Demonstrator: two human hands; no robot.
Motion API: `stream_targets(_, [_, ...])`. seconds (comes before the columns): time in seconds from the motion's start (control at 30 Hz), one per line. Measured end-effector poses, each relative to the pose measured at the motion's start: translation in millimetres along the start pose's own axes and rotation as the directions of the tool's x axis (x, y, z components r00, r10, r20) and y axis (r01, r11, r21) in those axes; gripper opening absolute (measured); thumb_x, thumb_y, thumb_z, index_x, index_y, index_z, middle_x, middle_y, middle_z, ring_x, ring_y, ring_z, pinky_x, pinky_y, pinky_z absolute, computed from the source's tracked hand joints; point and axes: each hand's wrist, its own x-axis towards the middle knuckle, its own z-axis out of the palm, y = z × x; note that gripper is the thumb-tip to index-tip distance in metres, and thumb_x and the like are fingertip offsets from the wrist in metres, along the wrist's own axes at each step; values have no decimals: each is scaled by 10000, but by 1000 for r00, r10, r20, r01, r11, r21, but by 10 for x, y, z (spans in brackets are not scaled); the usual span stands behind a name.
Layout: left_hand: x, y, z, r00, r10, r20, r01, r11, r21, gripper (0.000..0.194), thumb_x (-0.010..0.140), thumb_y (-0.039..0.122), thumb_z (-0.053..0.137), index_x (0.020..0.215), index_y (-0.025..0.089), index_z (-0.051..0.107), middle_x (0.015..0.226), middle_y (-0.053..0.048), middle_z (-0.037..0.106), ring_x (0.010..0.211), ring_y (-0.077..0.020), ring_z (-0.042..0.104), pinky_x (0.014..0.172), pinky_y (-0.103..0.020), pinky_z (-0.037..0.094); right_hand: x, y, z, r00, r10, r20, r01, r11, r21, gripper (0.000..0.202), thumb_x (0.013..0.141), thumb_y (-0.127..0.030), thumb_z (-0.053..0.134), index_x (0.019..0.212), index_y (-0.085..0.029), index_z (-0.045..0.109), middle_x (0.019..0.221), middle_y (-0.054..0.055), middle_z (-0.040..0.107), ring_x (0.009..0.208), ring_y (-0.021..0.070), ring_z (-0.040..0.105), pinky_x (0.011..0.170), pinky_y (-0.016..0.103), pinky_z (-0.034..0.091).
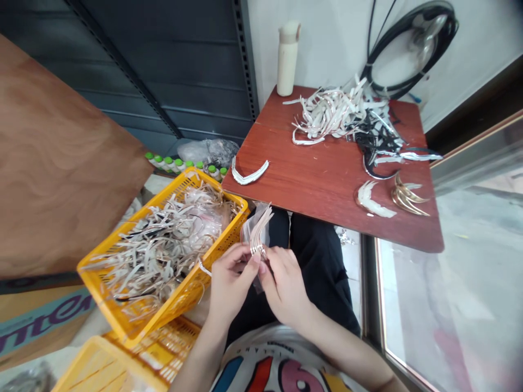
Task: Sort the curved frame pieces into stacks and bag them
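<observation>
Over my lap, both hands grip a bundle of thin, pale pinkish curved strips [260,228] whose free ends point up and away. My left hand [233,279] closes on its left side, thumb pressed near the shiny bent part. From the right, my right hand [285,283] pinches the same bundle, the two thumbs almost meeting. The lower ends of the strips are hidden by my fingers. Behind the bundle, a clear plastic bag [247,231] lies against my leg.
A yellow basket [98,294] heaped with similar strips stands at my left. On the brown table [286,179] ahead lie a pile of white strips [335,111], black strips [378,133], a curved white bundle [250,175], gold pieces [406,198] and a cream bottle [288,60].
</observation>
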Motion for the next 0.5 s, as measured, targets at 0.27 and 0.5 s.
stream_targets(0.27, [43, -10, -67, 998, 60, 32, -64, 986, 156, 253, 933, 321, 514, 1010, 208, 727, 983, -55, 707, 867, -172, 668, 751, -262, 542, -12, 163, -44, 994, 62, -85, -58, 997, 55, 240, 1019, -330, 379, 1020, -173, 560, 862, 63, 585, 780, 209, 534, 752, 369, 459])
stream_targets(0.5, [106, 78, 80, 977, 209, -48, -135, 772, 622, 200, 834, 399, 653, 918, 222, 615, 910, -19, 656, 834, -193, 666, 711, -286, 516, -150, 171, -463, 974, 227, -29, -196, 893, 405, 402, 1037, -429, 309, 1325, -224, 502, 848, 42, 604, 737, 186, 583, 680, 316, 510])
